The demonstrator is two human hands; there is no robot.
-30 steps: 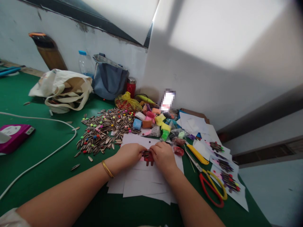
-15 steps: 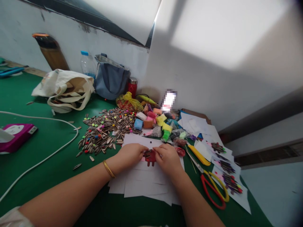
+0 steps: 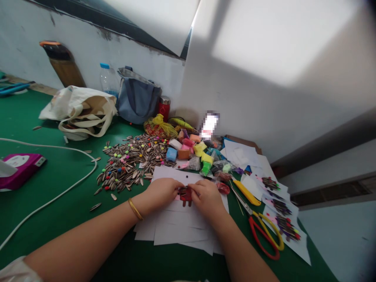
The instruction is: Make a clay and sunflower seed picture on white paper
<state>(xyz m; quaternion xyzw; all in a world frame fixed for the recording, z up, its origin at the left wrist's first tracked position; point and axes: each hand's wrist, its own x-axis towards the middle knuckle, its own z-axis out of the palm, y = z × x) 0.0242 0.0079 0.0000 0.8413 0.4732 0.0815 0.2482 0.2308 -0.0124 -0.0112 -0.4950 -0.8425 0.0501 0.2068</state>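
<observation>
A small red clay figure [image 3: 185, 196] with brown legs and a row of striped sunflower seeds lies on a stack of white paper [image 3: 176, 231]. The fingertips of my left hand [image 3: 163, 192] are closed at its left edge, beside a pink part. From the other side my right hand [image 3: 208, 199] reaches in, thumb and forefinger pinched at the top by the seeds. What it pinches looks like a sunflower seed, mostly hidden by the fingers. A tiny dark ball [image 3: 187, 176] sits on the paper just above.
A heap of sunflower seeds [image 3: 132, 164] with coloured balls lies to the left, clay packets [image 3: 183, 154] behind. Scissors [image 3: 266, 235], a yellow cutter [image 3: 246, 192] and finished-looking seed figures [image 3: 288, 228] are right. Bags [image 3: 138, 98], a cable [image 3: 73, 184] and a lit phone [image 3: 209, 126] stand or lie around.
My right hand's fingertips have shifted slightly left and down, closer over the seeds on the figure. My left hand stays in nearly the same place.
</observation>
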